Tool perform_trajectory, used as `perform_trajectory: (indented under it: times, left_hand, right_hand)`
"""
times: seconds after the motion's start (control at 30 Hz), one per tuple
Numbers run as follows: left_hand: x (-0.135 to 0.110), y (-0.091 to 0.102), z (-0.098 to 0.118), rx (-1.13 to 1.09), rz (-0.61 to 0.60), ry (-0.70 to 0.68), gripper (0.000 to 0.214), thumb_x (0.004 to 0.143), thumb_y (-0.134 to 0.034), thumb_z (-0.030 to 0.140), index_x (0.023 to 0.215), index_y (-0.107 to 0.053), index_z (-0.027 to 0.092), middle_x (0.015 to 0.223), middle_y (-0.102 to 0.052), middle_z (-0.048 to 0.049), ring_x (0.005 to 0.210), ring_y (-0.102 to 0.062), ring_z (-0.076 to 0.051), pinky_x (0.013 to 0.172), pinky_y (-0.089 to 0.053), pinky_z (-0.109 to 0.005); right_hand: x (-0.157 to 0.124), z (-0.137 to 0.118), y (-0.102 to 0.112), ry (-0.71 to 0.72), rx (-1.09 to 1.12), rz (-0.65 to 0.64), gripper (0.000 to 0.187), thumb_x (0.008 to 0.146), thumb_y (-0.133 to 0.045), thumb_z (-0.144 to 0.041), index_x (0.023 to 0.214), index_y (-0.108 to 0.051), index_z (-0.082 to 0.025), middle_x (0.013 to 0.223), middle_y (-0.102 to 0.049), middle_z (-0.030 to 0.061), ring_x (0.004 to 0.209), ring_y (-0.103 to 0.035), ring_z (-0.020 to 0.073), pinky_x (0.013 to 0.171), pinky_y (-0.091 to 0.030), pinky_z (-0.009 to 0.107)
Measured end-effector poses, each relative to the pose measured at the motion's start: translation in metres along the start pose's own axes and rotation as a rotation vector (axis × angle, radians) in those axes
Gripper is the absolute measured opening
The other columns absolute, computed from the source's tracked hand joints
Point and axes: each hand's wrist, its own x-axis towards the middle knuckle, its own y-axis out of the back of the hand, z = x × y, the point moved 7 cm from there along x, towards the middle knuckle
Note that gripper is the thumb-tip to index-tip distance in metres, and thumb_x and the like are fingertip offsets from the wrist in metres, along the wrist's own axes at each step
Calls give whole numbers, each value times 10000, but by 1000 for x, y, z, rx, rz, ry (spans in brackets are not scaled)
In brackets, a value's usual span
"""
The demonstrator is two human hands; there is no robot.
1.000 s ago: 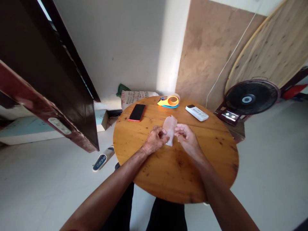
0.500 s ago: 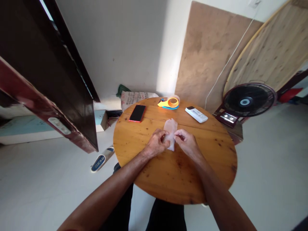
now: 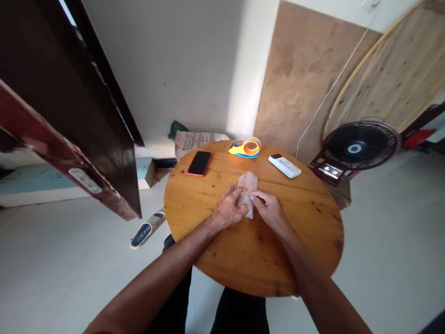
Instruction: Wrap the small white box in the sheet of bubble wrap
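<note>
On the table (image 3: 243, 260), a sheet (image 3: 247, 180) sits between the left hand (image 3: 227, 206) and the right hand (image 3: 268, 208). Behind it is a tape holder (image 3: 239, 150). A phone (image 3: 199, 163) lies back on the left, and a gadget (image 3: 285, 166) lies back on the right. Past the table's right side (not on it) is a fan (image 3: 354, 148). A shoe (image 3: 146, 232) lies on the floor (image 3: 104, 278) to the left, near the door (image 3: 111, 153).

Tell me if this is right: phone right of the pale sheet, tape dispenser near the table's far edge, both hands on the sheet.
Wrong side: in the head view, the phone lies left of the pale sheet. The rest stands.
</note>
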Motion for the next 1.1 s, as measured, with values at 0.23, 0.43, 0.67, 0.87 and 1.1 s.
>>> perform_trajectory:
  times: [0.23, 0.43, 0.67, 0.87, 1.1]
  left_hand:
    - [-4, 0, 21, 130, -57, -258, 531, 714, -523, 118, 1239, -541, 194, 1281, -531, -101, 1158, -531, -244, 1020, -424, -392]
    - [-4, -1, 26, 218, -79, -286, 419, 772, -464, 146, 1177, -574, 140, 1129, -630, -103, 1038, -580, -235, 1012, -407, -407]
    - [-5, -1, 25, 250, -62, -278, 400, 782, -457, 163, 1158, -587, 126, 1117, -627, -107, 1000, -580, -229, 1018, -401, -398]
    - [-5, 0, 26, 228, -50, -265, 388, 777, -468, 175, 1142, -597, 139, 1108, -625, -100, 1004, -558, -237, 989, -423, -384]
    - [-6, 4, 31, 206, -70, -237, 425, 766, -479, 158, 1176, -588, 156, 1098, -623, -88, 995, -539, -238, 981, -426, -382]
  right_hand:
    - [1, 1, -3, -26, 80, -30, 254, 864, -488, -316, 795, -707, -209, 795, -662, 45, 746, -617, 192, 686, -475, 299]
    - [2, 19, 3, -148, 195, 54, 260, 820, -535, -373, 878, -702, -181, 843, -701, 57, 759, -644, 196, 725, -501, 313]
    - [0, 61, 10, -560, 315, 164, 355, 747, -597, -324, 1045, -604, -131, 962, -681, 103, 586, -640, 146, 383, -391, 205]
    - [27, 60, -5, -673, 312, -18, 170, 731, -654, -245, 858, -623, -138, 612, -636, 14, 454, -544, 97, 304, -273, 164]
    - [49, 58, -15, -737, 316, -83, 159, 695, -701, -276, 667, -613, -147, 352, -402, -77, 319, -311, 48, 312, -157, 187]
